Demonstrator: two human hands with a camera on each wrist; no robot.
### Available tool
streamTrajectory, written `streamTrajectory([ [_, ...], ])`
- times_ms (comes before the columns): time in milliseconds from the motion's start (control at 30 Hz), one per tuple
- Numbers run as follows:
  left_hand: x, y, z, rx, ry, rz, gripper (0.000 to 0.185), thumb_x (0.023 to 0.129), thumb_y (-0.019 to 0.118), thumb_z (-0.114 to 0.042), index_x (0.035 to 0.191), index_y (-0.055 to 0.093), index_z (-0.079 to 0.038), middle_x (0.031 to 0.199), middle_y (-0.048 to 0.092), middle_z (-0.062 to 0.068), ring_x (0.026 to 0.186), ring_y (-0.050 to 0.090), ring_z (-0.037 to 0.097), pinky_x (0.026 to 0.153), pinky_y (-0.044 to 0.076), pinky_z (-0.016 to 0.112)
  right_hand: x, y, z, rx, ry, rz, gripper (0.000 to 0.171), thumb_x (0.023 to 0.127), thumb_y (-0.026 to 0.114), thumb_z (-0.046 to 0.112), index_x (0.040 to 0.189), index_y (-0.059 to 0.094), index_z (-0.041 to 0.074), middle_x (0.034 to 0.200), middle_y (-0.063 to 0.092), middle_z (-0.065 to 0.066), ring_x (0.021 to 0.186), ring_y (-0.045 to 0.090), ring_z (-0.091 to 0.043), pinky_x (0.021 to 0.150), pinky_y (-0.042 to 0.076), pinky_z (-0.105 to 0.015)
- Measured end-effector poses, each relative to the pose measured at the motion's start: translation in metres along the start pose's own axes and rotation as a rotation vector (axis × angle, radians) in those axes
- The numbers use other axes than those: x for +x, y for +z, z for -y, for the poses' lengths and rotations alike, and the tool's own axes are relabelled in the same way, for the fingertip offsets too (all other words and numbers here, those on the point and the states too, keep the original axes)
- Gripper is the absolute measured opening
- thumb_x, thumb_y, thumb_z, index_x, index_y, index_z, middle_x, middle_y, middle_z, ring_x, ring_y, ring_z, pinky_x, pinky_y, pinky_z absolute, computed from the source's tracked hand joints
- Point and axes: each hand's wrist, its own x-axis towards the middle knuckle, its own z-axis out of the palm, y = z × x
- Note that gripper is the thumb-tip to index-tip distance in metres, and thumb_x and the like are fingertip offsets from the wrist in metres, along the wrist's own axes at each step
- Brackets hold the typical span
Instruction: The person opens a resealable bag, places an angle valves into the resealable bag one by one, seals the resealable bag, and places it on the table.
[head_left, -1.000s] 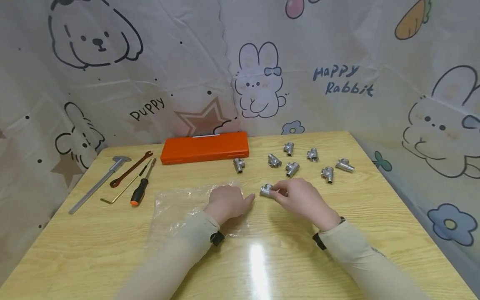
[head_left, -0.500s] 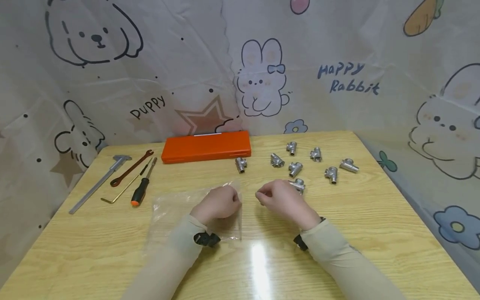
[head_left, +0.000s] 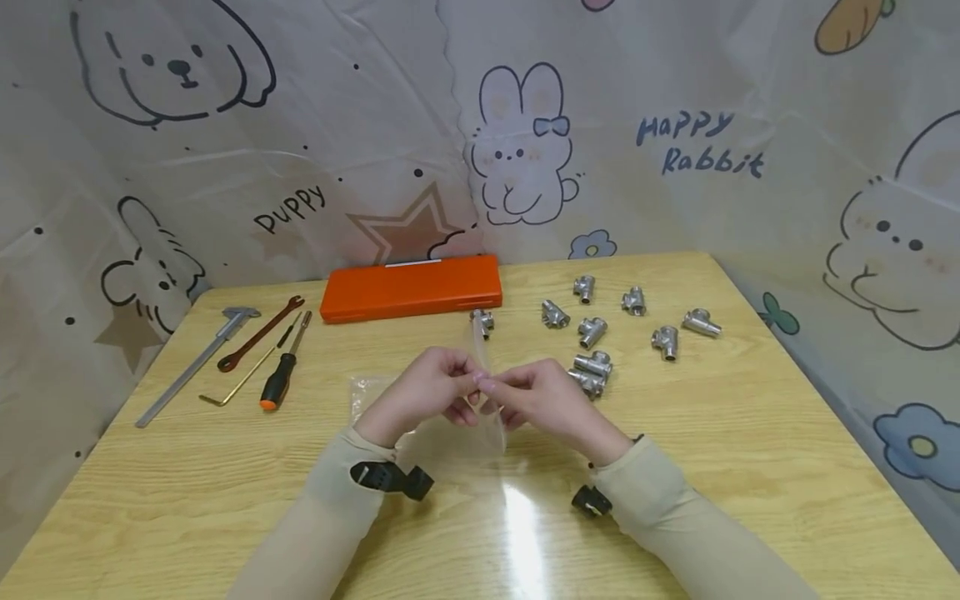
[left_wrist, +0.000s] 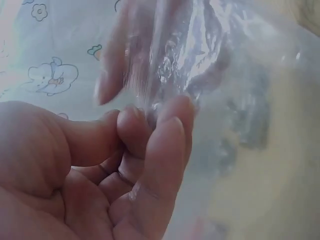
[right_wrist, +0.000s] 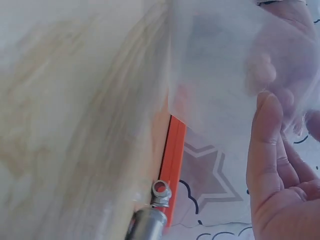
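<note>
A clear plastic bag [head_left: 491, 429] is raised on its right edge between my two hands in the head view. My left hand [head_left: 423, 392] pinches that edge with thumb and fingers; in the left wrist view the crinkled film [left_wrist: 200, 50] rises from its fingertips. From the other side my right hand [head_left: 551, 400] pinches the same edge, its fingertips meeting the left ones. Just beyond the right hand, two metal tee fittings [head_left: 587, 382] lie side by side. Another tee fitting [head_left: 486, 322] sits partly behind the bag's raised edge.
Several more tee fittings [head_left: 592, 332] are spread over the back right of the wooden table [head_left: 675, 500]. An orange case [head_left: 412, 290] stands at the back. On the left lie a caliper [head_left: 198, 367], a wrench [head_left: 262, 335], a hex key [head_left: 240, 385] and a screwdriver [head_left: 279, 381].
My right hand has let go of a tee fitting, now beside another, and moved left to the bag. Both hands have come together and lifted the bag's edge off the table.
</note>
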Motion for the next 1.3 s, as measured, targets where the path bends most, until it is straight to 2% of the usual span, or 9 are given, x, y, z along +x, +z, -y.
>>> streamTrajectory([
  [133,-0.001,-0.002,-0.001,-0.004,0.019,0.027,0.017,0.101,0.056,-0.009,0.093,0.064,0.003,0.074,0.06,0.011,0.061,0.067,0.023,0.062,0.059,0.039,-0.003,-0.003,0.005,0.007,-0.005,0.004,0.033,0.095,0.068,0.031,0.11,0.074,0.003,0.089,0.074,-0.008,0.072,0.069,-0.024,0.068,0.059,-0.037],
  [300,-0.003,-0.006,-0.004,0.088,0.044,0.085,0.021,0.1,0.059,-0.019,0.091,0.065,-0.001,0.079,0.064,0.013,0.068,0.067,0.025,0.067,0.059,0.039,-0.005,-0.007,0.007,0.048,-0.016,0.019,0.024,0.097,0.064,0.017,0.108,0.072,-0.003,0.086,0.073,-0.012,0.071,0.069,-0.026,0.067,0.059,-0.038],
  [533,-0.006,-0.009,-0.006,0.182,0.075,0.122,0.017,0.097,0.055,-0.012,0.089,0.063,0.001,0.075,0.065,0.012,0.068,0.065,0.025,0.067,0.058,0.037,-0.004,-0.009,0.005,-0.027,-0.018,0.029,0.015,0.094,0.064,0.011,0.093,0.073,-0.001,0.077,0.071,-0.008,0.068,0.068,-0.023,0.063,0.059,-0.037],
  [667,-0.011,-0.016,-0.009,0.237,0.068,0.07,0.016,0.094,0.054,-0.011,0.085,0.062,0.0,0.073,0.063,0.01,0.068,0.066,0.024,0.066,0.058,0.036,-0.004,-0.011,0.003,-0.127,0.0,-0.025,0.012,0.09,0.063,0.007,0.085,0.072,0.0,0.073,0.07,-0.005,0.064,0.066,-0.022,0.06,0.057,-0.036],
  [867,-0.024,-0.039,-0.016,0.237,0.092,-0.068,0.019,0.093,0.051,-0.008,0.078,0.06,0.0,0.068,0.059,0.012,0.068,0.068,0.027,0.065,0.057,0.037,-0.004,-0.018,-0.002,-0.33,0.074,-0.108,0.012,0.085,0.061,0.009,0.076,0.068,0.006,0.066,0.066,0.0,0.057,0.061,-0.017,0.054,0.052,-0.031],
  [967,-0.026,-0.041,-0.017,0.252,0.111,-0.057,0.018,0.092,0.05,-0.007,0.078,0.06,-0.001,0.067,0.059,0.012,0.068,0.067,0.028,0.065,0.057,0.037,-0.003,-0.019,-0.003,-0.302,0.096,-0.093,0.011,0.09,0.063,0.013,0.084,0.07,0.006,0.07,0.068,-0.002,0.061,0.064,-0.019,0.057,0.055,-0.034],
  [1133,-0.021,-0.027,-0.017,0.303,0.131,0.054,0.017,0.092,0.053,-0.01,0.079,0.063,-0.005,0.069,0.064,0.008,0.065,0.065,0.028,0.064,0.057,0.037,-0.001,-0.013,-0.002,-0.181,0.067,-0.035,0.028,0.095,0.067,0.026,0.114,0.069,0.005,0.081,0.072,-0.009,0.068,0.069,-0.029,0.062,0.058,-0.041],
  [1233,-0.019,-0.02,-0.016,0.331,0.134,0.071,0.018,0.092,0.052,-0.01,0.079,0.064,-0.007,0.068,0.064,0.007,0.064,0.064,0.024,0.062,0.056,0.036,-0.001,-0.007,-0.001,-0.148,0.04,-0.019,0.03,0.095,0.068,0.025,0.115,0.07,0.003,0.079,0.072,-0.009,0.067,0.069,-0.029,0.061,0.058,-0.041],
  [1300,-0.019,-0.017,-0.015,0.344,0.12,0.049,0.018,0.091,0.052,-0.01,0.078,0.064,-0.007,0.068,0.063,0.006,0.062,0.063,0.023,0.061,0.055,0.036,-0.001,-0.004,-0.001,-0.147,0.018,-0.022,0.024,0.095,0.069,0.02,0.109,0.071,0.001,0.074,0.071,-0.007,0.065,0.069,-0.027,0.06,0.058,-0.04],
])
